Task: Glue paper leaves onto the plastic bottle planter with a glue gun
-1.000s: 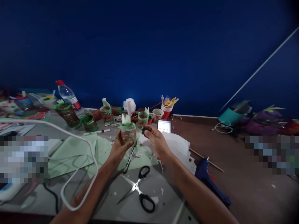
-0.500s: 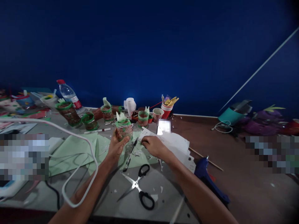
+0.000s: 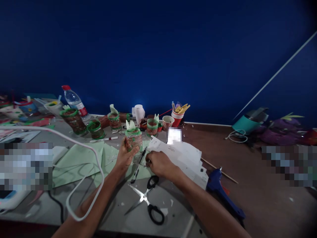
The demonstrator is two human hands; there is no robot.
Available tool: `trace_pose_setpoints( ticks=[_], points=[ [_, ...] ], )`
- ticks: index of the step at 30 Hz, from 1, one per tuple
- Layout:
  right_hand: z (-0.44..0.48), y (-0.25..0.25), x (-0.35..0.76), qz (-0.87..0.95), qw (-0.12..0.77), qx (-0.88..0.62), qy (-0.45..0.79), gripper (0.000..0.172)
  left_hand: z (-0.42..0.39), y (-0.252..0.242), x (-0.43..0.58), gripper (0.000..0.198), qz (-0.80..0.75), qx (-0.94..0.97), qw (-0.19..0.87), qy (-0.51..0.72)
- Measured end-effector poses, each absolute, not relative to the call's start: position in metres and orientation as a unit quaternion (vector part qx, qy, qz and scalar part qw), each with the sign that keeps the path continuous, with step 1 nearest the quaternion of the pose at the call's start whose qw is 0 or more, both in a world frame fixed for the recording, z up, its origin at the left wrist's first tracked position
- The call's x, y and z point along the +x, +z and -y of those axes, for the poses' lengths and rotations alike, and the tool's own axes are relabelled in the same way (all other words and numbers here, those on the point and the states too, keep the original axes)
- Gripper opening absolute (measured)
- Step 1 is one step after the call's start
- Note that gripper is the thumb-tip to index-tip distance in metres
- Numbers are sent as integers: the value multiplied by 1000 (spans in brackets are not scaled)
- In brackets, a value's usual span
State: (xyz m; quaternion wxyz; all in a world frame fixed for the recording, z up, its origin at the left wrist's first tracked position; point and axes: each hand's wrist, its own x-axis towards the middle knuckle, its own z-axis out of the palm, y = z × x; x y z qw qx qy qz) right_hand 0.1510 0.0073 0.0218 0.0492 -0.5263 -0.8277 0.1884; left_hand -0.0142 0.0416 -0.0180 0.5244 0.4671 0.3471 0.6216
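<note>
The left hand (image 3: 126,157) has its fingers closed around the side of a brown-and-green jar (image 3: 133,140), which stands nearly upright, with pointed pale paper pieces (image 3: 130,125) at its rim. The jar is between ten and eleven o'clock from the right hand (image 3: 158,162). This hand is low over green paper (image 3: 146,172), its fingers curled; I cannot tell whether they pinch something. A pen (image 3: 138,167) lies at nine o'clock from it, scissors (image 3: 143,198) at seven on the bench (image 3: 109,211). I judge the step as steadying the jar while the right hand works at the paper; the next move seems to call for a precise fingertip grip and a steady left hand.
</note>
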Motion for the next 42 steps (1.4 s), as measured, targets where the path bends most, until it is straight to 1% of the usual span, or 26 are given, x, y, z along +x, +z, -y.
trace_pose_setpoints(
  ticks=[4, 8, 11, 14, 16, 18, 23, 29, 37, 39, 42],
  points=[
    [-10, 22, 154, 816, 81, -541, 186, 24, -40, -14, -15, 48, -357, 482, 513, 614],
    [-12, 25, 157, 803, 135, -549, 191, 33, -37, -8, -15, 45, -368, 513, 490, 601],
    [-14, 28, 160, 786, 182, -559, 193, 33, -39, -8, -16, 48, -371, 509, 491, 601],
    [-19, 30, 164, 758, 230, -578, 194, 28, -43, -13, -17, 52, -366, 491, 496, 616],
    [-24, 33, 167, 744, 252, -588, 195, 26, -47, -16, -17, 53, -362, 477, 498, 627],
    [-27, 37, 171, 738, 263, -591, 193, 28, -49, -19, -17, 54, -361, 458, 502, 638],
    [-22, 42, 179, 752, 252, -580, 185, 37, -50, -21, -18, 55, -358, 462, 497, 641],
    [3, 25, 189, 760, 219, -580, 196, 34, -46, -15, -16, 55, -339, 465, 514, 636],
    [30, 22, 196, 763, 193, -579, 215, 28, -41, -15, -14, 45, -312, 466, 549, 620],
    [34, 22, 195, 770, 183, -570, 221, 29, -42, -17, -15, 46, -304, 472, 556, 613],
    [37, 21, 193, 777, 175, -563, 221, 36, -43, -19, -17, 45, -300, 497, 542, 608]
  ],
)
